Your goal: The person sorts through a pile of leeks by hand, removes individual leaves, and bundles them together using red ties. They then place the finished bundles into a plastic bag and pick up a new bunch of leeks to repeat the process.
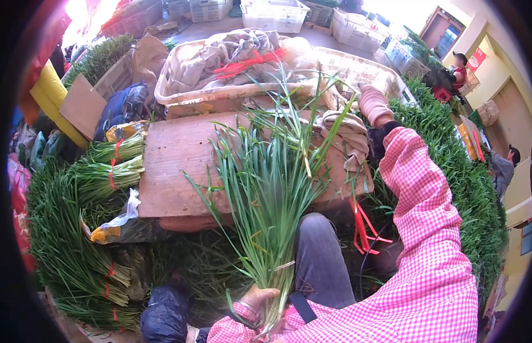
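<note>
My left hand (257, 298) is closed around the pale stem ends of a large loose bunch of garlic chives (263, 188). Its long green leaves fan up and away from me, over a brown wooden board (177, 154). My right hand (373, 106) is stretched out at the far right of the board, beside a crumpled grey-beige cloth (347, 137) and near a pale plastic crate (363, 68). Its fingers are not clear enough to show whether they hold anything. Red ties (363, 228) hang at the board's right edge.
Tied green bunches (114, 163) are stacked at the left. Behind the board stands a white basin (169, 74) holding cloths and red strips. Heaped greens (449, 154) fill the right side. White crates (274, 16) line the back, and other people (457, 74) are at the far right.
</note>
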`<state>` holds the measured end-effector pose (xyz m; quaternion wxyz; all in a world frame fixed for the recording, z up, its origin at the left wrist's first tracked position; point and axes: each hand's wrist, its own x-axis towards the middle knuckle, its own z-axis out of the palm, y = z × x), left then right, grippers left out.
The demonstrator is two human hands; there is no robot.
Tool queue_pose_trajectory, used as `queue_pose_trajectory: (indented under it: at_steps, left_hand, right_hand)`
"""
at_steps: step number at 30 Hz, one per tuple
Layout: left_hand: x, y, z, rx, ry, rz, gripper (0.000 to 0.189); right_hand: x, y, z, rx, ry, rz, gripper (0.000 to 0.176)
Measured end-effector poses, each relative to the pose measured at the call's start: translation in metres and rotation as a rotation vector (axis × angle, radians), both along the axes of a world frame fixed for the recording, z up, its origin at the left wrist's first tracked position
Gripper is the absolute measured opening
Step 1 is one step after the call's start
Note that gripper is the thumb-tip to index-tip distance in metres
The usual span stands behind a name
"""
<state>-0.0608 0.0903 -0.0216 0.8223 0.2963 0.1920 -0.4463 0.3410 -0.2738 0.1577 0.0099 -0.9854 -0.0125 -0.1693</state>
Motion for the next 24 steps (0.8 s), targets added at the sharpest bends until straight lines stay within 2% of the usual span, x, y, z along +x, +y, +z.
queue_pose_trajectory:
  at_steps: [1,2,3,4,6,8,9,10,12,15,19,21,23,24]
  left_hand:
    - [0.001,-0.001,0.003,-0.02,0.026,-0.001,0.052]
    - [0.002,-0.002,0.003,-0.007,0.02,0.001,0.051]
    - [0.002,-0.003,0.003,0.006,0.015,0.007,0.05]
    - [0.002,-0.003,0.003,0.022,0.012,0.015,0.049]
    - [0.002,-0.001,0.005,-0.024,0.021,0.023,0.049]
    - [0.002,-0.002,0.008,-0.055,0.027,0.029,0.05]
    - [0.002,-0.002,0.01,-0.062,0.027,0.033,0.05]
    - [0.003,-0.002,0.011,-0.07,0.025,0.038,0.05]
    - [0.0,-0.002,0.0,-0.045,0.011,0.02,0.05]
    - [0.0,-0.001,-0.004,-0.041,-0.001,0.016,0.051]
    - [0.001,-0.002,-0.004,-0.029,-0.028,0.006,0.05]
    - [0.0,0.0,-0.005,-0.008,-0.028,0.008,0.05]
    - [-0.003,0.001,-0.009,0.005,-0.002,0.018,0.049]
    - [-0.002,-0.001,-0.009,0.016,-0.031,0.025,0.05]
  right_hand:
    - [0.012,-0.017,-0.011,0.273,0.057,-0.023,0.012]
    - [-0.009,0.001,-0.018,0.825,0.23,-0.061,0.01]
    - [-0.033,0.02,-0.025,1.359,0.301,-0.206,0.011]
    - [-0.05,0.037,-0.035,1.503,0.411,-0.208,0.011]
    - [-0.089,0.066,-0.066,1.426,0.633,-0.058,0.012]
    - [-0.113,0.088,-0.094,1.365,0.627,-0.068,0.019]
    - [-0.113,0.091,-0.105,1.048,0.596,-0.103,0.031]
    - [-0.107,0.088,-0.127,0.907,0.55,-0.126,0.036]
    - [-0.112,0.101,-0.116,0.67,0.53,-0.188,0.048]
    - [-0.112,0.105,-0.124,0.651,0.523,-0.126,0.051]
    - [-0.105,0.113,-0.115,0.292,0.617,-0.143,0.038]
    - [-0.09,0.097,-0.129,0.37,0.501,-0.038,0.034]
    - [-0.067,0.068,-0.146,0.743,0.531,-0.037,0.032]
    - [-0.052,0.053,-0.148,0.666,0.549,0.001,0.03]
